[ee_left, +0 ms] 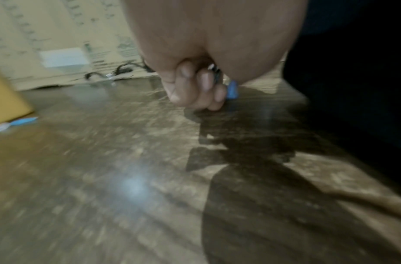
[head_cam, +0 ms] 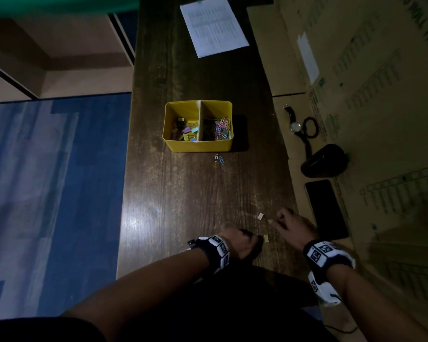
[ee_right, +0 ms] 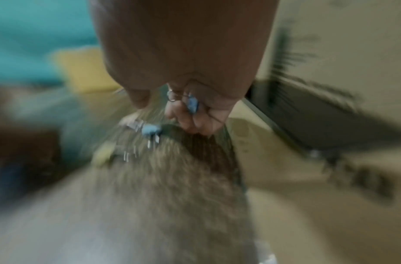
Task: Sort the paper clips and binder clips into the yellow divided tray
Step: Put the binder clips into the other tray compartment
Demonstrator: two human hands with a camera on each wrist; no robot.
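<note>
The yellow divided tray (head_cam: 198, 145) stands mid-table, binder clips in its left half and coloured paper clips in its right. Two loose paper clips (head_cam: 219, 159) lie just in front of it, blurred at the left edge of the left wrist view (ee_left: 23, 121). My left hand (head_cam: 242, 240) is curled near the table's front edge; its fingers (ee_left: 195, 89) wrap a metal-handled clip, blue showing beside them. A yellow binder clip (head_cam: 266, 238) lies at its fingertips. My right hand (head_cam: 285, 222) holds a blue binder clip (ee_right: 192, 104) in its curled fingers, beside a pale clip (head_cam: 260, 215) on the table.
A printed sheet (head_cam: 214, 25) lies at the table's far end. Flattened cardboard (head_cam: 380, 119) covers the right side and carries a wristwatch (head_cam: 295, 125), a black rounded object (head_cam: 324, 160) and a dark phone (head_cam: 326, 208). Blue flooring lies beyond the table's left edge.
</note>
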